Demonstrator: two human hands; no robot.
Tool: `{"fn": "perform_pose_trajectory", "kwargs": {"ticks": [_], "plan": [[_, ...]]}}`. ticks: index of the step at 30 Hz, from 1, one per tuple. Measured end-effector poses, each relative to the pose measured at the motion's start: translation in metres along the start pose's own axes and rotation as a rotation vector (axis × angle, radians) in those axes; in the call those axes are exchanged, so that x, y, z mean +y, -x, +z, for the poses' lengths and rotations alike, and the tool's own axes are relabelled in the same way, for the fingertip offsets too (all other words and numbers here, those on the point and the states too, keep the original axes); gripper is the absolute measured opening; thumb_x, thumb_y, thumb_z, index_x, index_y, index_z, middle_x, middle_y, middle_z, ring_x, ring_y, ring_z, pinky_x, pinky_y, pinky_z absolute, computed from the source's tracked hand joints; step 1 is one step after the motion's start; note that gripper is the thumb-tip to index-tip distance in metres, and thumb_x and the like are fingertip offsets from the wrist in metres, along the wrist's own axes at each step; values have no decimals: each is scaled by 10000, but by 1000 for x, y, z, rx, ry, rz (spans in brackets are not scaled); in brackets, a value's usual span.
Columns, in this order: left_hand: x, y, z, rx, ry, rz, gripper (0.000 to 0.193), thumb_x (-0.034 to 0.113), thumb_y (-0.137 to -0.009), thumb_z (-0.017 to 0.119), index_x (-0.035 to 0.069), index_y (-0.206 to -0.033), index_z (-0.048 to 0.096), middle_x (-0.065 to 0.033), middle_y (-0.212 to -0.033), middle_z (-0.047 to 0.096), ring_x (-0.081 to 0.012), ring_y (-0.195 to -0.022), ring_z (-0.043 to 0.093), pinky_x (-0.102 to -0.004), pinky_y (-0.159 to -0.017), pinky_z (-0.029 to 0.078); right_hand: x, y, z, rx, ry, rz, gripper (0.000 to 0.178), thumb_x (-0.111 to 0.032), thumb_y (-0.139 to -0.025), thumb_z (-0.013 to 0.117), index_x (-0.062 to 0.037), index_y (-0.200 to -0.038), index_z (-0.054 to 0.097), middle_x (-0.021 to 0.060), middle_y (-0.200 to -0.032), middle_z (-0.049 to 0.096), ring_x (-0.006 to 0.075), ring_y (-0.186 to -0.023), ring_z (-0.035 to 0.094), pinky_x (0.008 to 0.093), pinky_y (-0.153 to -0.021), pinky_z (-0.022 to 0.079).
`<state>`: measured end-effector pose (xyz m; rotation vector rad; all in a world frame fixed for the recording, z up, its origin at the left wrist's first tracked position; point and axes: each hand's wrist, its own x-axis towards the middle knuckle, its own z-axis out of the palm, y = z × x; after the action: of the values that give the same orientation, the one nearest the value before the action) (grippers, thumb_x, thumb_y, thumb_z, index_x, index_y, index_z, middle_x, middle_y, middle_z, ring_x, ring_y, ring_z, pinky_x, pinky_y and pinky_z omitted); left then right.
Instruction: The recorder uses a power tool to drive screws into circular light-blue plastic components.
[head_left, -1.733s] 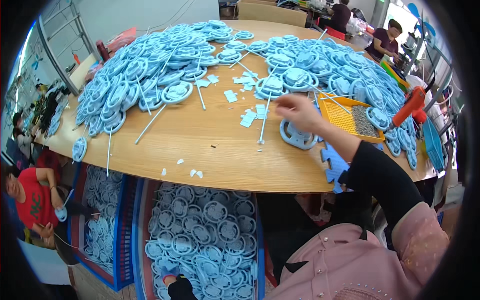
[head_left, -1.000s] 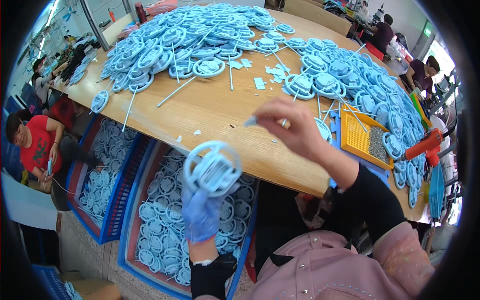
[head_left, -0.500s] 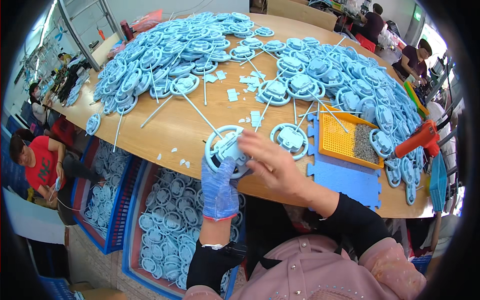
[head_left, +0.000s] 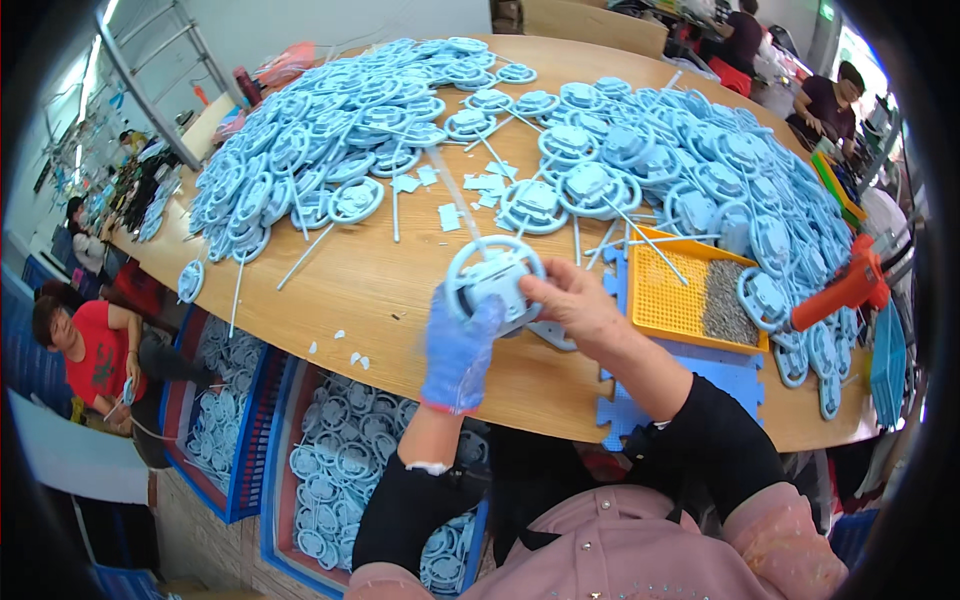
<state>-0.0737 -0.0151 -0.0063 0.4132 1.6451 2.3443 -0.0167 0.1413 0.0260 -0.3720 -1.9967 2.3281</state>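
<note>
Above the table's near edge I hold a light-blue plastic wheel-shaped part (head_left: 500, 270), a ring with a boxy centre and a long thin stem pointing away from me. My left hand (head_left: 458, 350), in a blue-and-white glove, grips its lower left side with the thumb across the centre. The bare fingers of my right hand (head_left: 578, 308) pinch its right rim. Partly hidden beneath my right hand, another such part (head_left: 553, 336) lies on the table. Small flat light-blue plates (head_left: 450, 216) are scattered beyond the held part.
Big heaps of the same parts cover the table's far left (head_left: 300, 140) and right (head_left: 690, 150). A yellow tray (head_left: 655, 300) of small screws sits by a blue foam mat (head_left: 725, 375). At right is an orange-red power tool (head_left: 845, 290). Filled crates (head_left: 275, 490) stand below; a person (head_left: 95, 350) sits left.
The held part has moved right and slightly away from me. My right hand's outstretched fingers have closed on its rim. The view has shifted slightly.
</note>
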Motion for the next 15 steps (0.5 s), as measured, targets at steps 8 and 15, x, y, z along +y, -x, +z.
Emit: {"fn": "perform_pose_trajectory", "kwargs": {"ticks": [8, 15], "plan": [[7, -151, -122, 224, -1360, 241, 823, 262, -730, 792, 58, -1413, 382, -201, -1379, 444, -310, -1230, 475, -403, -1008, 408, -27, -56, -49, 203, -643, -154, 272, -219, -911, 636, -1, -1067, 589, 121, -1084, 643, 216, -1024, 620, 340, -846, 538], [49, -219, -145, -54, -1923, 25, 750, 156, -752, 608, 200, -1455, 351, -177, -1531, 225, -348, -1396, 270, -424, -1118, 278, -23, -89, 21, -139, 1560, -359, 427, -343, -715, 762, -8, -968, 687, 161, -967, 647, 302, -975, 595, 399, -811, 503]]}}
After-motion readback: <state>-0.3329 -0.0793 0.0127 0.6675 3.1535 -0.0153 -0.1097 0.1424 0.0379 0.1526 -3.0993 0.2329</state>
